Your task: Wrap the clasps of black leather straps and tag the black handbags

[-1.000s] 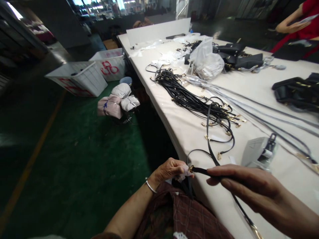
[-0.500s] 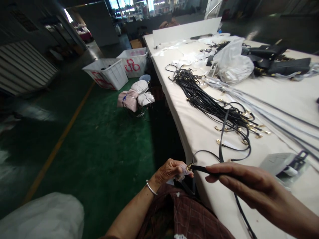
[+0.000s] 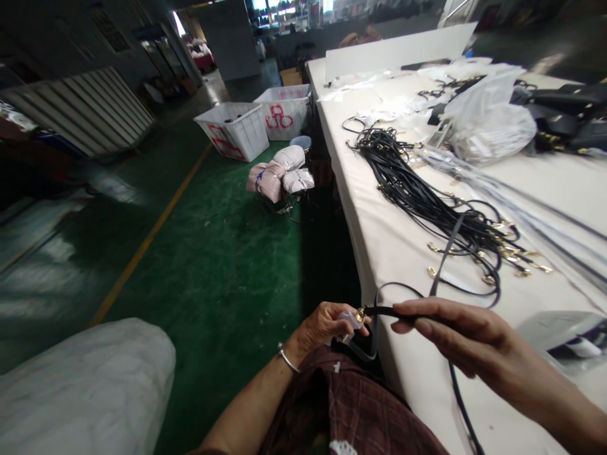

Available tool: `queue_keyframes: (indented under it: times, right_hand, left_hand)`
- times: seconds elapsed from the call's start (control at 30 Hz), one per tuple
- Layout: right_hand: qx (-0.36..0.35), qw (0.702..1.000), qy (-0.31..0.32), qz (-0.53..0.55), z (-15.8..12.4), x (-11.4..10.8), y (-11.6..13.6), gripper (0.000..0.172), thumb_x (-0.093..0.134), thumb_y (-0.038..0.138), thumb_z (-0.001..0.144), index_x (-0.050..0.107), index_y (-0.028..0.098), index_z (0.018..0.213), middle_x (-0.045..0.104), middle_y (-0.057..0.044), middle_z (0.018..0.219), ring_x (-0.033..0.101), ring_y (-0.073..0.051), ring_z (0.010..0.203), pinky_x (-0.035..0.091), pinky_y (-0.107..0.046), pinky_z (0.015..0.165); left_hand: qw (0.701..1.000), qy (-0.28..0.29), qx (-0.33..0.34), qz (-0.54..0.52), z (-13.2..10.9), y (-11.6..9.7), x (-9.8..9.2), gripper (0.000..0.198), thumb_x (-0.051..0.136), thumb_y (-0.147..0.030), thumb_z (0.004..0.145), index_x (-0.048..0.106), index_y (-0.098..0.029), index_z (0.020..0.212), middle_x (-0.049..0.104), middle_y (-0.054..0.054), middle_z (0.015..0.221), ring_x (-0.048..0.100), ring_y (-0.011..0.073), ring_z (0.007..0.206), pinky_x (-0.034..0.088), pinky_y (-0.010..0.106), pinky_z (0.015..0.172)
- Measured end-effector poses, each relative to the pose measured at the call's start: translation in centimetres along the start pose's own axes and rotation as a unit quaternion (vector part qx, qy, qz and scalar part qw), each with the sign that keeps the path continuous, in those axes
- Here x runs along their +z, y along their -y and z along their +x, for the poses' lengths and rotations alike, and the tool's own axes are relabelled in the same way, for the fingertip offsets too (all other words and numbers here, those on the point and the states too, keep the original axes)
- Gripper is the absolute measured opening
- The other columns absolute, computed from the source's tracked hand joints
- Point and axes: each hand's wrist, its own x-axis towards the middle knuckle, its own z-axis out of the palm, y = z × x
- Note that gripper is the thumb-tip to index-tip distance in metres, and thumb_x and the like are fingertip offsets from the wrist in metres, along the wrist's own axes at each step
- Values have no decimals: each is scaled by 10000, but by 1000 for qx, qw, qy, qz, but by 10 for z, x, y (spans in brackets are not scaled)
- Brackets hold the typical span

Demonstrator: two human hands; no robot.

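Observation:
My left hand [image 3: 327, 325], with a silver bangle at the wrist, pinches a small clear plastic wrapping [image 3: 348, 319] around the end of a strap. A gold-coloured metal clasp [image 3: 361, 313] sticks out of it toward the right. From the clasp a thin black strap [image 3: 379, 310] runs into my right hand [image 3: 455, 328], which grips it between thumb and straight fingers. The strap loops over the table edge and hangs below my left hand. Beyond my hands lies a long bundle of black straps [image 3: 412, 183] with gold clasps at the near end.
The white-covered table [image 3: 360, 215] runs away on the right, bearing a clear plastic bag [image 3: 493, 123] and black leather pieces [image 3: 564, 107]. White bins [image 3: 237, 136] and wrapped bundles [image 3: 268, 180] stand on the green floor. A large white sack [image 3: 90, 385] sits lower left.
My view has turned left, so table and bins sit further right in the picture. Both hands keep their hold on the strap, almost unmoved.

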Motion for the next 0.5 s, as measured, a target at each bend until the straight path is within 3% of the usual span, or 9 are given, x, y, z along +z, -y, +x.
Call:
queue_keyframes:
  times: [0.23,0.43,0.5]
  right_hand:
    - [4,999,42,20,7,1,-7,530,704,588,782,695,213,1156,760,-135,946,315,-58,473,214,-198,419]
    - [7,998,61,20,9,4,-12,518,696,581,796,690,214,1161,754,-132,952,332,-59,482,233,-199,428]
    - [12,997,75,17,9,4,-14,512,690,581,800,693,215,1158,751,-124,938,321,-58,479,217,-199,425]
  left_hand:
    - [999,28,21,4,-11,-1,0,378,773,-452,722,784,-90,832,745,160,977,583,160,753,372,232,614]
    - [999,40,9,-4,-14,-3,0,485,811,-481,682,771,-90,967,749,139,892,559,140,677,360,228,593]
    - [1000,26,7,-4,-15,-2,-1,527,818,-537,654,768,-87,926,748,139,870,559,141,675,372,230,597]
